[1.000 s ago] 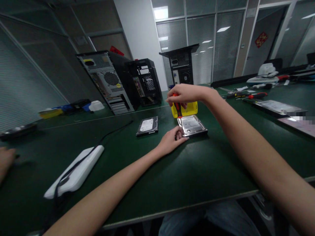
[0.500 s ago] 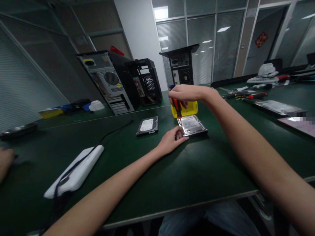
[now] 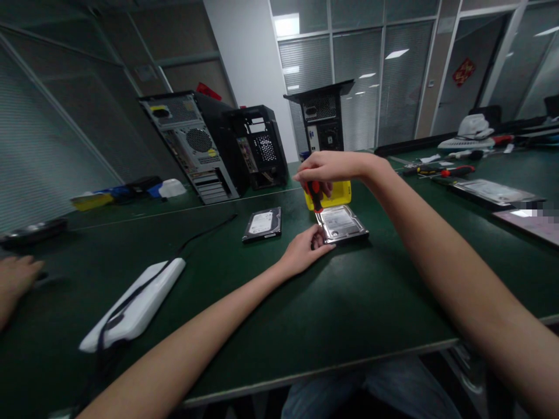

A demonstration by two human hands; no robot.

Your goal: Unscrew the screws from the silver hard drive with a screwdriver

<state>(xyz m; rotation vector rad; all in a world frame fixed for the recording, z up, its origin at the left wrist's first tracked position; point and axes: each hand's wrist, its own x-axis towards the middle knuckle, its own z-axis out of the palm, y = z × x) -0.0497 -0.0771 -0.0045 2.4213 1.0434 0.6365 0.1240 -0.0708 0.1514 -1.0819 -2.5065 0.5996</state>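
Note:
My right hand (image 3: 322, 173) is closed round the handle of a red and black screwdriver (image 3: 315, 198), which points down at the left part of a silver hard drive (image 3: 342, 223). At the drive's near left corner, my left hand (image 3: 305, 247) grips its edge between thumb and fingers. Behind the drive is a yellow tray (image 3: 342, 194), partly hidden by my right hand. A second hard drive (image 3: 262, 223) lies flat on the green table (image 3: 271, 326), left of the first. The screwdriver's tip is too small to make out clearly.
Computer cases (image 3: 205, 145) stand at the back. A white device (image 3: 135, 308) with a black cable lies at the left, near another person's hand (image 3: 17, 282). Screwdrivers (image 3: 456, 171) and another drive (image 3: 495, 191) lie at the right.
The fingers of my right hand have shifted slightly on the screwdriver handle. The other person's hand at the left has moved further into view. My left hand has stayed on the drive.

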